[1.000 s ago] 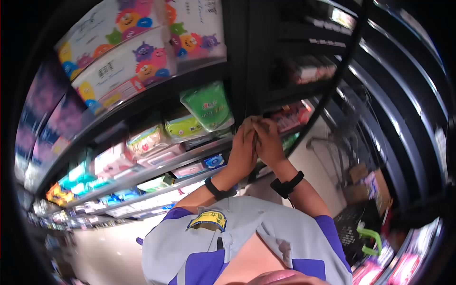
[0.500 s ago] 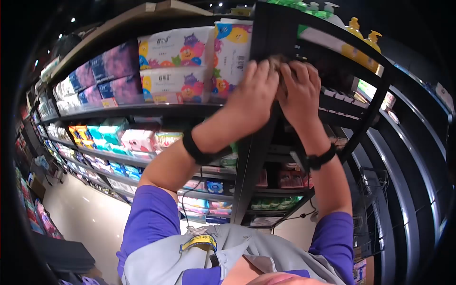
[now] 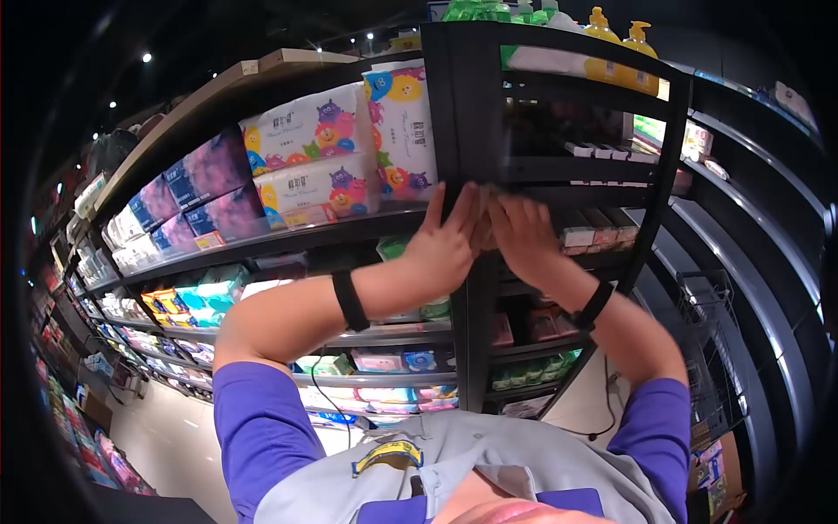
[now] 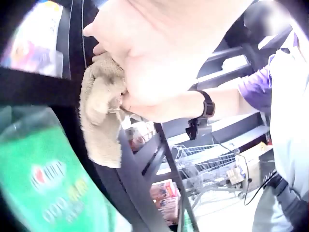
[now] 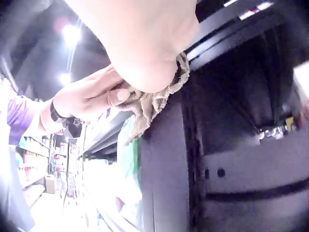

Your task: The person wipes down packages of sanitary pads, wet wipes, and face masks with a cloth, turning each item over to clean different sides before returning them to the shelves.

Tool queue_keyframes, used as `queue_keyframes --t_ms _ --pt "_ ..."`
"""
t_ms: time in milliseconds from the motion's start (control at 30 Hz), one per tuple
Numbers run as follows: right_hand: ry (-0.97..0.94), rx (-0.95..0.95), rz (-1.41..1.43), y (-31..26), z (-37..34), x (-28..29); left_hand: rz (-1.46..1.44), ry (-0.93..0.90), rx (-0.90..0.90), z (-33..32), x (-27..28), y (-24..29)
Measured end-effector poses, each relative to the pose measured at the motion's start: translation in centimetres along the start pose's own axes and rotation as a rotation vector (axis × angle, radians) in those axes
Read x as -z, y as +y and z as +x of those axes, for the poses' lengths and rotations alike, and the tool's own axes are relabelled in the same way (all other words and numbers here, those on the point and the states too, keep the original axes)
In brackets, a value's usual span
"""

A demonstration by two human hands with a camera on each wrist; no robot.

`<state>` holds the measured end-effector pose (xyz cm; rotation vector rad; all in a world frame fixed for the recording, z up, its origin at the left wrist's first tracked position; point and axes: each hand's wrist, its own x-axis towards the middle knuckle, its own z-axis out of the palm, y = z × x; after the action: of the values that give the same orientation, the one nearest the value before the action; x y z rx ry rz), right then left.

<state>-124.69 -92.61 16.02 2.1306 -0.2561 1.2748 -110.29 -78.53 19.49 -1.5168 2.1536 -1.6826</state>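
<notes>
A tan, fuzzy cloth (image 4: 99, 96) lies against the black upright post (image 3: 449, 96) of a shelf unit. My left hand (image 3: 441, 253) grips it from the left side of the post, one finger stretched along the post. From the other side, my right hand (image 3: 528, 240) holds the same cloth, its fingertips blurred and close to the left ones. Cloth folds show beneath the right palm in the right wrist view, with the left thumb (image 5: 119, 96) against them. Much of the right hand is hidden behind the left in the left wrist view.
White tissue packs (image 3: 319, 188) with colourful cartoon figures stand on the shelf left of the post. Below them hangs a green pack (image 4: 43, 179). Yellow pump bottles (image 3: 642, 57) line the top shelf at right. A wire shopping cart (image 4: 203, 164) stands behind the shelf end.
Both hands first rose with the cloth along the post, from beside the green pack to the white tissue packs. Since then they have slid down to about that shelf's edge. The head view tilted up.
</notes>
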Motion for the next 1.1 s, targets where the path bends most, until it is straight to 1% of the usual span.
queue_keyframes --t_ms 33,67,100,133,167,200,233,267,300,367,433,467,500,567,633,667,700,733,767,833,867,900,933,967,1000,1033,1067,1100 --pt "0.011 -0.006 0.003 0.3 1.6 0.8 0.022 0.073 -0.017 0.6 -0.2 -1.1" --pt "0.065 -0.004 -0.063 1.0 3.7 1.9 0.004 0.131 -0.015 1.5 -0.4 -2.7" --pt "0.119 -0.005 -0.131 1.9 5.9 2.7 0.055 0.136 -0.006 2.8 0.2 -4.4" --pt "0.212 -0.002 -0.135 3.2 8.1 2.8 0.103 0.143 0.0 4.4 1.5 -6.3" --pt "0.3 -0.001 -0.141 4.6 10.2 2.8 0.166 0.235 0.015 6.1 2.2 -8.4" --pt "0.376 -0.024 -0.182 5.6 12.6 3.2 0.155 0.313 0.057 7.9 2.6 -10.4" --pt "0.449 -0.044 -0.222 6.2 14.7 3.8 0.291 0.394 0.083 9.6 2.7 -12.5" --pt "0.45 -0.048 -0.224 6.9 16.4 4.3 0.193 0.37 0.153 11.0 4.6 -13.2" --pt "0.456 -0.081 -0.189 7.4 18.1 4.8 0.212 0.511 0.144 12.0 5.2 -14.4" --pt "0.469 -0.11 -0.15 7.4 19.4 4.9 0.233 0.551 0.142 13.0 4.8 -15.8" --pt "0.455 -0.105 -0.113 7.1 19.4 4.9 0.314 0.425 0.222 12.8 4.3 -14.6" --pt "0.43 -0.076 -0.095 7.0 18.4 4.9 0.278 0.48 0.191 12.4 3.9 -13.9" --pt "0.433 -0.008 -0.081 6.9 17.2 4.6 0.282 0.524 0.181 11.9 3.0 -13.0" --pt "0.298 -0.068 -0.003 5.2 14.3 4.3 0.272 0.462 0.181 10.1 2.1 -10.2" --pt "0.174 -0.084 0.064 3.3 10.9 3.9 0.158 0.346 0.127 7.6 1.3 -7.2" --pt "0.133 -0.083 0.046 2.3 8.9 3.3 0.122 0.336 0.081 6.4 0.5 -6.0" --pt "0.091 -0.111 0.058 1.2 6.8 3.0 0.105 0.229 0.045 4.9 1.1 -4.5" --pt "0.101 -0.089 0.067 0.6 4.6 1.5 0.009 0.115 -0.015 3.8 0.5 -3.4" --pt "0.087 -0.083 0.067 -0.3 2.8 1.4 -0.082 0.004 -0.074 2.8 -0.4 -2.4" --pt "-0.1 -0.056 0.047 -1.5 -0.4 0.4 -0.175 0.079 -0.18 1.7 -1.1 -1.2" --pt "-0.075 -0.001 0.048 -1.4 -1.2 -0.3 -0.13 0.068 -0.241 1.3 -1.2 -1.2" --pt "-0.045 0.057 0.046 -1.2 -0.8 -0.1 -0.038 0.063 -0.34 1.4 -0.7 -1.9" --pt "0.002 0.106 0.012 -0.6 -0.3 0.2 -0.061 0.032 -0.348 2.0 -0.2 -2.6" --pt "0.017 0.078 -0.009 -0.1 0.2 0.3 -0.084 0.001 -0.356 2.7 0.1 -3.4" --pt "0.026 0.023 0.034 0.3 1.6 0.9 -0.05 0.047 -0.348 3.7 1.3 -4.6" --pt "0.033 -0.037 0.076 1.0 3.5 1.6 0.022 -0.067 -0.302 5.5 2.9 -5.7" --pt "0.138 -0.065 0.118 1.8 5.6 2.4 0.032 0.051 -0.274 6.7 3.5 -7.4" --pt "0.243 -0.094 0.157 2.7 7.9 3.0 0.014 0.084 -0.21 8.0 4.3 -9.2"
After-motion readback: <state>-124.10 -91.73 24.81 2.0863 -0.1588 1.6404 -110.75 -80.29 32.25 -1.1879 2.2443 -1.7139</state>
